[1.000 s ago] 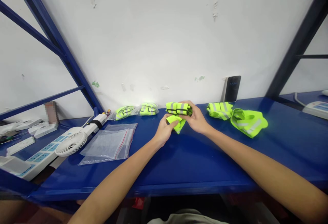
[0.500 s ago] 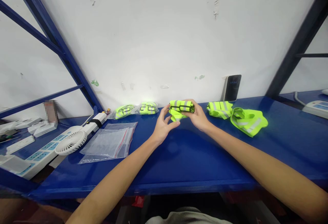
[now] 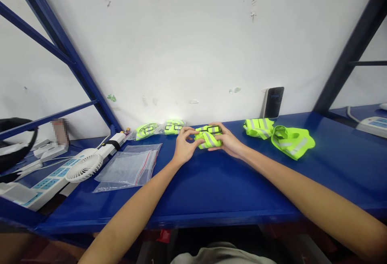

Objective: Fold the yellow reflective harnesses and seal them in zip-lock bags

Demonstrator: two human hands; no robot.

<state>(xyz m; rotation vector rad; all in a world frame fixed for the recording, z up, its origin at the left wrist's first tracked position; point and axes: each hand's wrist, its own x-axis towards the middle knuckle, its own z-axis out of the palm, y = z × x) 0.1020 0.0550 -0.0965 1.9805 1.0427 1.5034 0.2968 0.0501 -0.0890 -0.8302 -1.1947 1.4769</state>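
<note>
Bundle [image 3: 208, 138] of yellow-green reflective fabric being held low over the tabletop [image 3: 229, 191], in front of the wall [image 3: 187, 50].
Left end is being pinched between thumb and fingers of the left hand [image 3: 185, 145]; right end is being gripped by the curled right hand [image 3: 227, 140], probably to stop loose folds springing open. Long axis is being lined up left to right, roughly along the wall; black-edged strip [image 3: 212, 129] is being turned uppermost. Whether the tabletop is being touched cannot be told.
</note>
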